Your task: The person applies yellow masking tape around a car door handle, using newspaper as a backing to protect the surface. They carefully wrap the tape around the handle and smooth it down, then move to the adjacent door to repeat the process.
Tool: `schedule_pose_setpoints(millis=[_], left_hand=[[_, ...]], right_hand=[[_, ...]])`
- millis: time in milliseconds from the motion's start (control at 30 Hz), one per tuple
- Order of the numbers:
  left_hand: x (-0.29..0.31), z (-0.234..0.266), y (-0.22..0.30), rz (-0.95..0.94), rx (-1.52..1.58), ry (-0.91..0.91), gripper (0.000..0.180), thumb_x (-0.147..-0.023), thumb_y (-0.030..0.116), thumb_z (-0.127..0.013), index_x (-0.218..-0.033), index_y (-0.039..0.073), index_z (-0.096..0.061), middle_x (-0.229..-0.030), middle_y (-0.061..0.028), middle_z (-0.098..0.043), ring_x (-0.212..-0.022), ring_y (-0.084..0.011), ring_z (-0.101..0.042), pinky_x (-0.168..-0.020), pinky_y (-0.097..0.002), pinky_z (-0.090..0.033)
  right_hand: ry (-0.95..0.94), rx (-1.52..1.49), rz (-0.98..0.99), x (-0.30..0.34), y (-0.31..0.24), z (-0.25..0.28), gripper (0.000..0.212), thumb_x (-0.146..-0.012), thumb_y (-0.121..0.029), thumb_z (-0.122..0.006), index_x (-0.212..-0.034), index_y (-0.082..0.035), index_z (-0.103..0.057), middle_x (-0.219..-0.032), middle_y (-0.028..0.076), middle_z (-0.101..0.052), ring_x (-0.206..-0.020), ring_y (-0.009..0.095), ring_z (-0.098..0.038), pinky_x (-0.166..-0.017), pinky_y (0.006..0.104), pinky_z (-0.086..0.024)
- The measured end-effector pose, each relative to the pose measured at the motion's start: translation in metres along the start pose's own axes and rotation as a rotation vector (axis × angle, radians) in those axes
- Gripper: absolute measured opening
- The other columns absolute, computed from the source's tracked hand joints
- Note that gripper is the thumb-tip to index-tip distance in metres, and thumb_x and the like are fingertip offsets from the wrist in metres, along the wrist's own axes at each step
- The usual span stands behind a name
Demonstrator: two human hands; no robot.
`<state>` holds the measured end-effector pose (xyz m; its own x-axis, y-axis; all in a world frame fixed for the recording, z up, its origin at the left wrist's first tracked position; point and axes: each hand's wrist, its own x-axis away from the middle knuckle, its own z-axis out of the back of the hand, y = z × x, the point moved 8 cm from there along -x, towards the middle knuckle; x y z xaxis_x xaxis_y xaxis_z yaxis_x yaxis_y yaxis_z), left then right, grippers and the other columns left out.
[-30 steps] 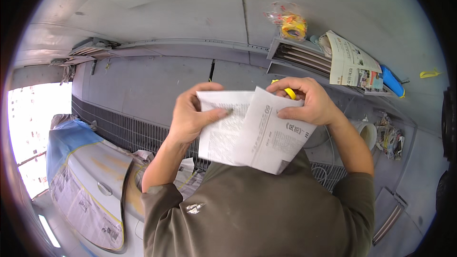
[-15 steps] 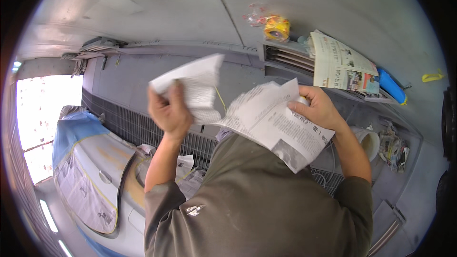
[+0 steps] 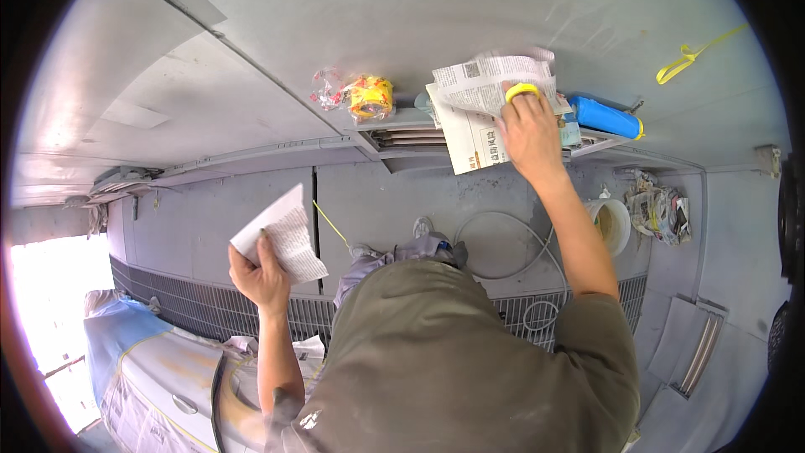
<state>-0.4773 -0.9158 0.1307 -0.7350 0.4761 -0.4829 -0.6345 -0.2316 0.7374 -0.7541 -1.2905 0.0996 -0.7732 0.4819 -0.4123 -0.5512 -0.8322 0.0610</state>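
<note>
A folded piece of newspaper (image 3: 289, 243) is pinched in my left hand (image 3: 262, 279), thumb on top, off to the left of my body. My right hand (image 3: 532, 138) is stretched forward over newspaper on a wall ledge. Its fingers are closed around a roll of yellow tape (image 3: 521, 90), seen partly above the knuckles. Beneath that hand lies a loose, curled newspaper sheet (image 3: 486, 80) on top of a newspaper stack (image 3: 470, 141). Whether the fingers also grip the sheet is hidden.
Left along the ledge is a plastic-wrapped yellow tape roll (image 3: 371, 99); right is a blue roll (image 3: 605, 119). A white bucket (image 3: 619, 225) and a hose (image 3: 495, 216) are on the floor. A paper-masked car body (image 3: 163, 369) stands at lower left.
My hands have moved apart. The right hand went forward to the ledge, and its newspaper sheet now lies over the stack there. My left hand moved lower and left with its folded piece.
</note>
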Motion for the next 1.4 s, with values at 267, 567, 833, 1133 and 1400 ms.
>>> schedule_pose_setpoints(millis=[267, 567, 833, 1133, 1400], left_hand=[[0.021, 0.001, -0.014, 0.062, -0.102, -0.116, 0.018, -0.103, 0.013, -0.072, -0.103, -0.004, -0.067, -0.083, -0.0141, -0.078, -0.071, -0.0188, -0.075, -0.063, -0.0314, -0.055], [0.048, 0.004, -0.039, 0.208, -0.076, -0.147, 0.018, -0.102, 0.013, -0.071, -0.101, -0.004, -0.068, -0.083, -0.0138, -0.077, -0.072, -0.0154, -0.073, -0.063, -0.0322, -0.054], [0.054, 0.010, -0.052, 0.189, -0.105, -0.272, 0.021, -0.103, 0.015, -0.072, -0.098, -0.004, -0.066, -0.081, -0.0142, -0.077, -0.070, -0.0164, -0.072, -0.063, -0.0343, -0.055], [0.037, 0.063, -0.110, 0.297, 0.146, -0.155, 0.021, -0.103, 0.016, -0.072, -0.113, -0.002, -0.072, -0.094, -0.0102, -0.080, -0.085, -0.0139, -0.072, -0.077, -0.0316, -0.057], [0.045, 0.184, -0.225, 0.430, 0.235, -0.103, 0.019, -0.102, 0.014, -0.073, -0.113, -0.001, -0.071, -0.095, -0.0135, -0.080, -0.085, -0.0167, -0.076, -0.077, -0.0322, -0.057]], right_hand=[[-0.175, -0.075, -0.159, 0.009, 0.024, -0.034, 0.075, -0.100, -0.065, -0.059, -0.145, -0.005, -0.064, -0.140, 0.020, -0.065, -0.137, 0.034, -0.054, -0.113, 0.0568, -0.034], [-0.343, -0.091, -0.499, 0.002, 0.047, -0.097, 0.076, -0.106, -0.069, -0.039, -0.147, -0.010, -0.065, -0.152, 0.017, -0.059, -0.145, 0.034, -0.048, -0.120, 0.0630, -0.027], [-0.414, 0.048, -0.575, -0.018, 0.040, -0.079, 0.062, -0.109, -0.060, -0.042, -0.133, -0.014, -0.077, -0.145, 0.016, -0.065, -0.140, 0.033, -0.056, -0.122, 0.0647, -0.028], [0.244, -0.198, -0.258, -0.032, -0.072, 0.062, 0.020, -0.096, -0.023, -0.074, -0.102, -0.006, -0.082, -0.090, 0.014, -0.074, -0.083, 0.035, -0.070, -0.085, 0.0457, -0.052], [-0.290, -1.345, 0.257, -0.058, -0.446, 0.110, 0.035, -0.094, -0.002, -0.060, -0.124, 0.005, -0.075, -0.076, 0.009, -0.068, -0.073, 0.018, -0.067, -0.063, 0.0329, -0.054]])
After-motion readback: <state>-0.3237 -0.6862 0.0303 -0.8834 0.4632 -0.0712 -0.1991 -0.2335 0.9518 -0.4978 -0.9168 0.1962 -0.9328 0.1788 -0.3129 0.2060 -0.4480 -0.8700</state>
